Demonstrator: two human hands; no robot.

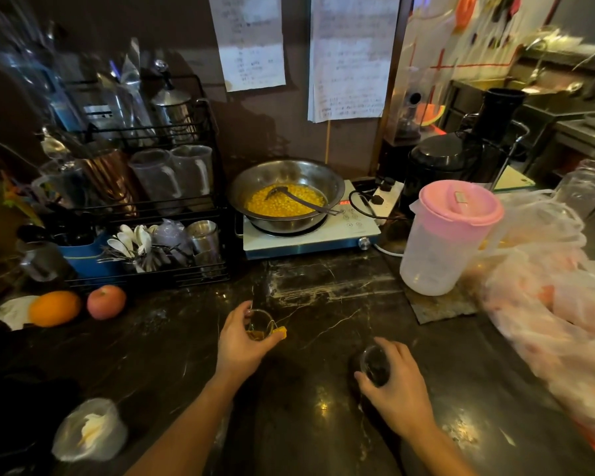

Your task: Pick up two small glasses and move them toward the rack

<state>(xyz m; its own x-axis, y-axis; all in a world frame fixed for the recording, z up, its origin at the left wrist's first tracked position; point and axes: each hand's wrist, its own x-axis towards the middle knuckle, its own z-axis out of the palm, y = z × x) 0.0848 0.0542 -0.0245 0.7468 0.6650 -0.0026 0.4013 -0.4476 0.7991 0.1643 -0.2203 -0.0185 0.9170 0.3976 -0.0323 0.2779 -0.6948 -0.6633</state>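
Note:
My left hand [243, 341] grips a small clear glass [260, 322] standing on the dark marble counter [323, 407]; a yellow tag [279, 334] hangs at its rim and a little amber liquid sits inside. My right hand [397, 386] curls around a second small glass [375, 365] that looks dark, closer to me and to the right. Both glasses stand upright, roughly a hand's width apart.
Behind stands a steel bowl of yellow corn [285, 197] with a ladle, on an induction cooker [310, 235]. A pink-lidded plastic jug [447, 235] and plastic bags [557, 304] lie right. A dish rack [141, 201], an orange [54, 308] and an apple [106, 301] sit left.

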